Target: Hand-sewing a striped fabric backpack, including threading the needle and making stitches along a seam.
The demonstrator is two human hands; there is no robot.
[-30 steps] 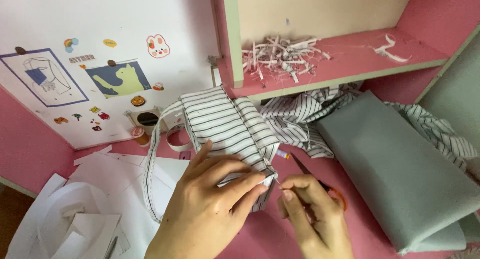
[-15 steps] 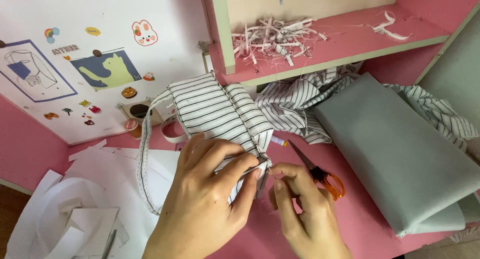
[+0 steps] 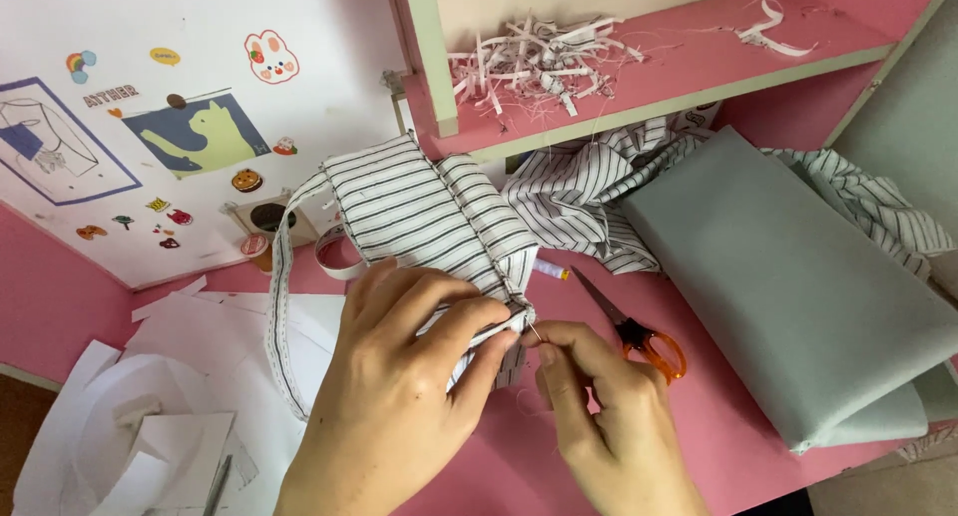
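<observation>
Pinching the folded corner of a black-and-white striped cloth piece (image 3: 419, 212), the left hand (image 3: 399, 406) has its grip clenched on the fabric, thumb and forefinger pressed at the seam edge. The right hand (image 3: 609, 416) sits just beside it, its fingertips drawn together on a thin sewing needle (image 3: 536, 332) at that same corner; its grip is closed on the needle, though the needle is too small to see clearly. The striped piece lies above the pink desk (image 3: 718, 416), its narrow strap hanging down over the white paper sheets (image 3: 150, 396) at the left. Orange-handled scissors (image 3: 639, 336) lie on the desk just right of the hands, blades pointing toward the cloth. A large grey folded fabric (image 3: 798, 296) rests further right, partly over more crumpled striped cloth (image 3: 589, 192). A roll of tape (image 3: 337, 254) sits behind the striped piece. On the pink shelf (image 3: 689, 62) above lies a heap of white paper shreds (image 3: 534, 62). A white board with stickers (image 3: 180, 107) leans at the left.
</observation>
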